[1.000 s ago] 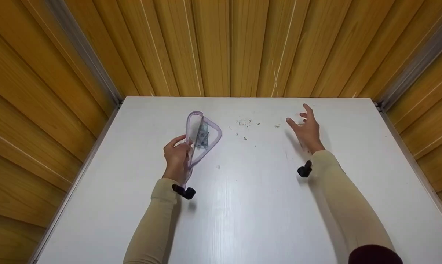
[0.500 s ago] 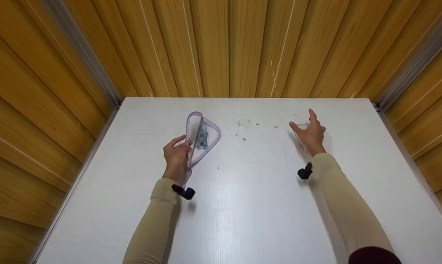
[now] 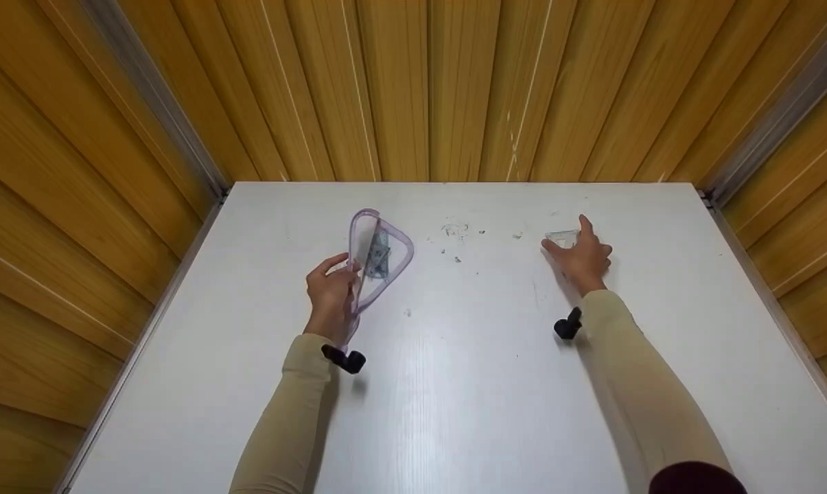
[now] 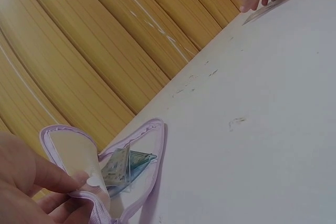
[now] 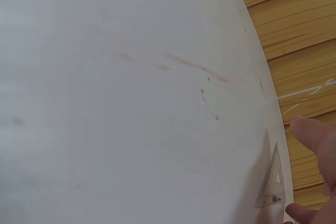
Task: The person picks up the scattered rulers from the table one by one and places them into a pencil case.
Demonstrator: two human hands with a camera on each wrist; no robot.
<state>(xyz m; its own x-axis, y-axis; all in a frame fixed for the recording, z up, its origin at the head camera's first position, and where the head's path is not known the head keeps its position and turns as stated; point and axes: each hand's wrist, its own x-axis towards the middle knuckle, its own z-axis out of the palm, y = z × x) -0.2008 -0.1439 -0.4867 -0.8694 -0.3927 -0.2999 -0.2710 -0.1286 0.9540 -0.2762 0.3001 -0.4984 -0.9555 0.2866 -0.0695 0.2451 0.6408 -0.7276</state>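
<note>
My left hand (image 3: 331, 291) grips the edge of a see-through zip pouch (image 3: 403, 264) with lilac trim. The pouch gapes wide in the left wrist view, and clear, blue-green tinted pieces (image 4: 118, 169) with printed marks lie inside, at least one of them triangular. Over at the right, a clear plastic set square (image 3: 562, 238) lies on the white table, partly hidden by my right hand (image 3: 581, 261). Thumb and forefinger are spread apart on either side of it. The right wrist view shows the set square (image 5: 273, 184) near the fingertips; contact cannot be made out.
The white table (image 3: 420, 398) bears small dark marks (image 3: 456, 230) near its far middle and faint reddish streaks (image 5: 197, 67). Wood-look panels (image 3: 427, 89) rise behind the far edge and along both sides. A black wrist camera (image 3: 344, 358) sits on each sleeve.
My right hand has come lower and slightly nearer and to the right, its fingers spread, and the set square now shows between thumb and forefinger. The left hand and pouch have stayed put.
</note>
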